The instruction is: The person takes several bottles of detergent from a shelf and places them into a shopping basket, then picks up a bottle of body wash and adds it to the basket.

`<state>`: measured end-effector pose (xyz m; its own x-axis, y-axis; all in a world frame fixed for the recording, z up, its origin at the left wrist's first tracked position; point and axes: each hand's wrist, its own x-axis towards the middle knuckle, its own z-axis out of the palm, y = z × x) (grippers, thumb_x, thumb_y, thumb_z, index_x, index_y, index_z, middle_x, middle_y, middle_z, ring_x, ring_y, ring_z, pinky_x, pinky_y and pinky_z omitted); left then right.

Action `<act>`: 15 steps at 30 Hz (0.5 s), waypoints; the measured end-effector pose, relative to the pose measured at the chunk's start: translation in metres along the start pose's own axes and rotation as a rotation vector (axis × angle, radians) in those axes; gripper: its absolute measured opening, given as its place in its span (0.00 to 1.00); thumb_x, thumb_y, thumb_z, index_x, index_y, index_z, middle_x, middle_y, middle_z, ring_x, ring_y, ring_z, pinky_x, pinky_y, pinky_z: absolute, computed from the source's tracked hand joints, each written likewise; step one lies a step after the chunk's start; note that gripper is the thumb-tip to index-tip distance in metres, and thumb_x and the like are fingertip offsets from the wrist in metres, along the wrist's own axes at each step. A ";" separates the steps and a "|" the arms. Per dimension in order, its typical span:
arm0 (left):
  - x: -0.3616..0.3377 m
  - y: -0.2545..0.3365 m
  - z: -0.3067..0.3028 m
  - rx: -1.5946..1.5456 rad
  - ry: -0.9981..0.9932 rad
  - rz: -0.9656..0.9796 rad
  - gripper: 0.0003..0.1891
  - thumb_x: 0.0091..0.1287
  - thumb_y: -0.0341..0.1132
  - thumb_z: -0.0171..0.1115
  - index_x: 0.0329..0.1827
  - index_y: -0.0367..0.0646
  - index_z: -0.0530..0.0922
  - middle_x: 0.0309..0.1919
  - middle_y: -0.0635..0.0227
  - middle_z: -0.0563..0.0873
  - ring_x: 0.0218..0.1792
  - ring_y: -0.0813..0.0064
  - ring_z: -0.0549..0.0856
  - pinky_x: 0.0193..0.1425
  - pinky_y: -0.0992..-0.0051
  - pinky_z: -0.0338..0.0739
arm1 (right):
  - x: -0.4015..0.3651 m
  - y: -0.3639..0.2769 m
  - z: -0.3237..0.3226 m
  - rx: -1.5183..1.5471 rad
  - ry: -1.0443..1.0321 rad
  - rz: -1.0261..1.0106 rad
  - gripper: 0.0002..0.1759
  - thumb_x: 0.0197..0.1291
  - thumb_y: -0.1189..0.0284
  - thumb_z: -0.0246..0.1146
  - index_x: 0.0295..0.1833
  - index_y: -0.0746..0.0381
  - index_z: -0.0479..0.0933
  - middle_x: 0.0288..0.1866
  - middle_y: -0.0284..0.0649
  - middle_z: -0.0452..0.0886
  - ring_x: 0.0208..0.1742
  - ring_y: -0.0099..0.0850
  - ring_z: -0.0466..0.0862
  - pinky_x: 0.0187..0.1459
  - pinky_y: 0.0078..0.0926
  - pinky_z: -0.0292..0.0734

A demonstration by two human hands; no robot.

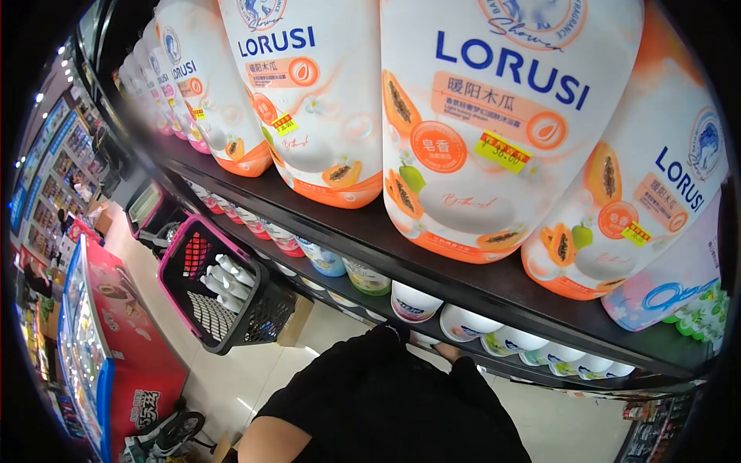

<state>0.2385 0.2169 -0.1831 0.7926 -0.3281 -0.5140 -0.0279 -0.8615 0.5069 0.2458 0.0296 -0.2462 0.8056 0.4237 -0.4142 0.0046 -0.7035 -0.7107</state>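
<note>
Both my arms, in black sleeves (363,363), reach forward to the lower shelf (370,305). A small part of my right hand (446,353) shows beyond its cuff, below a white bottle (465,322); its fingers are hidden. My left hand is out of sight past the end of its sleeve, close to another white bottle (415,301). Between the cuffs a small pale surface shows, too covered to name. Above, large white and orange LORUSI shower gel bottles (494,185) with yellow price tags stand along the upper shelf (309,224).
A black shopping basket (266,316) with a pink rim, holding several pale bottles (228,282), stands left of the shelving. Further left is a red freezer chest (143,339) with a blue edge, with a wheel (181,430) near its base. Tiled floor (224,378) lies between.
</note>
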 end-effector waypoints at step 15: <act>-0.071 -0.002 0.074 -0.147 0.071 -0.074 0.24 0.38 0.54 0.61 0.37 0.51 0.73 0.34 0.60 0.79 0.39 0.62 0.77 0.45 0.68 0.68 | -0.084 -0.020 0.028 -0.003 -0.136 -0.219 0.16 0.35 0.68 0.66 0.30 0.65 0.70 0.29 0.47 0.75 0.34 0.42 0.76 0.35 0.32 0.69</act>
<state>0.1371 0.2134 -0.1989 0.8303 -0.2329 -0.5063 0.1177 -0.8147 0.5679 0.1615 0.0245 -0.2133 0.6982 0.6388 -0.3232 0.1721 -0.5879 -0.7904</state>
